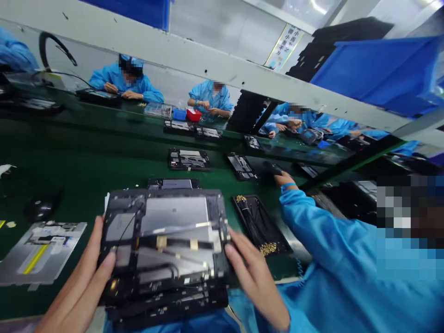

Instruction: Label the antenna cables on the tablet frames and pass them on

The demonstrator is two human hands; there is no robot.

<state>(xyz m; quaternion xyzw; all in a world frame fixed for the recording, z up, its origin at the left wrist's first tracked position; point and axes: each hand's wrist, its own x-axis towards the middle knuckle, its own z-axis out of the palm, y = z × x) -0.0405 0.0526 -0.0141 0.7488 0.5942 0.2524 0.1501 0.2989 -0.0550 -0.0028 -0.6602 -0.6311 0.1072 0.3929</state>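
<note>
An opened tablet (173,212), its silver battery plates, ribbon cables and dark frame showing, is held up close in front of me. My left hand (81,273) grips its left edge, with the thumb over the frame. On the opposite edge, my right hand (255,270) has its fingers against the frame. Under the near edge shows another dark tablet housing (169,305); whether my hands hold that one too, I cannot tell. Just behind the held tablet, a further tablet (175,183) is partly hidden on the green bench.
A black tray (260,226) of gold-tipped cables lies to the right. Beyond it reaches a co-worker's blue sleeve (312,231). Opened tablets (189,158) sit along the green bench (114,162). A silver panel (41,252) lies left. A white beam (222,69) crosses above.
</note>
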